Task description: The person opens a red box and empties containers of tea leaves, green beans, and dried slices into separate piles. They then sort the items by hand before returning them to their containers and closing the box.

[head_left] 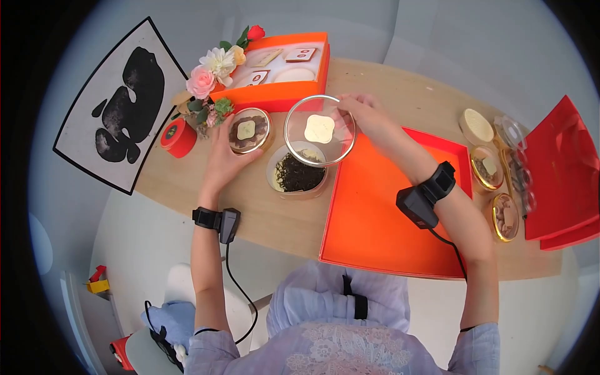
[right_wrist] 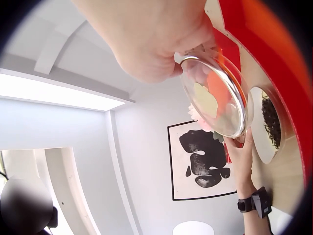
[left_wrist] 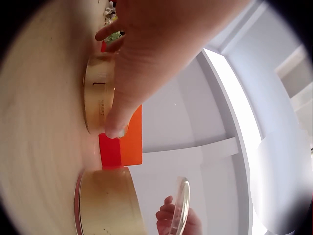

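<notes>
My right hand [head_left: 370, 119] pinches a round clear lid [head_left: 320, 150] by its edge. The lid has a shiny rim and a pale gold label, and hangs tilted over an open round tub [head_left: 282, 190]. Dark, thin tea leaves [head_left: 299, 174] lie inside that tub. With thumb and fingers around its side, my left hand [head_left: 222, 164] holds a second round tub [left_wrist: 95, 100], which stands on the table. Its own clear lid [head_left: 259, 141] is on, with brown contents and a pale label beneath. Part of this tub is hidden behind the hand in the left wrist view.
An orange gift box [head_left: 269, 94] with packets and flowers [head_left: 203, 81] stands behind. A red tin [head_left: 178, 137] is at left. An orange tray [head_left: 387, 219] lies at right, beyond it small gold-rimmed jars [head_left: 505, 217] and a red bag [head_left: 562, 181].
</notes>
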Tool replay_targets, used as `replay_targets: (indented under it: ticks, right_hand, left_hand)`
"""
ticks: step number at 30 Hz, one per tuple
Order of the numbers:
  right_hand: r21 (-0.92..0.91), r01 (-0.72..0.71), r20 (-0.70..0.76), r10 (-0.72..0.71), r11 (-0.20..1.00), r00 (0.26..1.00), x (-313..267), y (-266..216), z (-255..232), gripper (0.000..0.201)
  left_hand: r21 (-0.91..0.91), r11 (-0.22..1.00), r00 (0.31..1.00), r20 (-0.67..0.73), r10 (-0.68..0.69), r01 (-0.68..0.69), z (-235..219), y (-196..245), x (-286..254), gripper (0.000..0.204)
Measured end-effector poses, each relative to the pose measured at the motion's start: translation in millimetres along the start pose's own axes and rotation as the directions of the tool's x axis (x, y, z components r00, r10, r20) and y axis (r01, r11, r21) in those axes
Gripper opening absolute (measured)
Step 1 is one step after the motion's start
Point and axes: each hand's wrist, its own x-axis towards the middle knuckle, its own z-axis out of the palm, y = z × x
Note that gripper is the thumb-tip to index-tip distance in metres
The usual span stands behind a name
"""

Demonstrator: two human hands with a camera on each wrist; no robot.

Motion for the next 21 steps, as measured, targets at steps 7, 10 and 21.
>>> replay_targets:
  ticks: [7,10,21]
  right_hand:
    - [-0.031,-0.015,0.112,0.018,0.999,0.994,9.9,18.1,2.8,0.024]
    - [-0.022,-0.05,0.107,0.052,0.998,0.993,11.6,20.6,1.8,0.022]
    - [-0.055,-0.163,0.21,0.171,0.985,0.963,9.5,22.3,4.3,0.021]
  left_hand:
    - [0.215,0.977,0.986,0.163,-0.037,0.002,-14.3,-0.3,18.9,0.11]
    - [0.312,0.95,0.959,0.262,-0.107,0.021,-16.1,7.9,27.7,0.11]
    - [0.458,0.889,0.953,0.261,-0.154,0.018,8.9,22.9,62.4,0.1]
